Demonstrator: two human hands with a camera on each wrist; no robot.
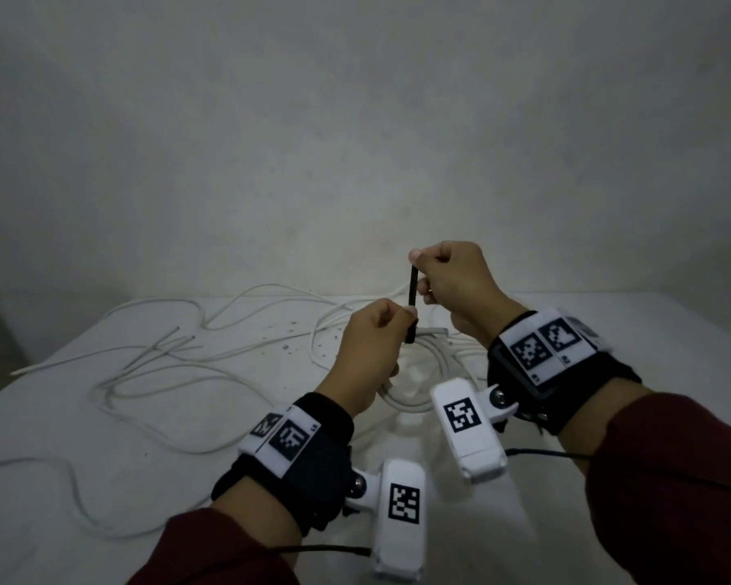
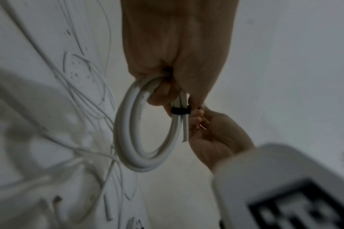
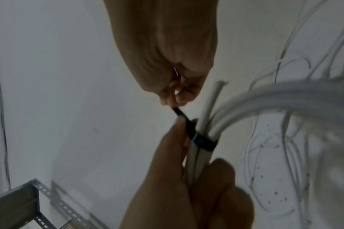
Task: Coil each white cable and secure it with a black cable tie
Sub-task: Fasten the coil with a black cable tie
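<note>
White coil [image 2: 128, 131] hangs above the table [image 1: 81, 437], gripped in the left hand [image 1: 368, 348]. A black tie [image 3: 203, 141] wraps its strands; the right hand [image 1: 456, 285] pinches the tie's tail. Loose cables [image 1: 178, 361] sprawl left.

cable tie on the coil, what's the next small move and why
Probably keep pulling the tail upward with the right hand until the band cinches snug. The black cable tie already loops the strands of the coiled white cable, which the left hand grips just below the band, and a long tail still stands free between the hands.
</note>
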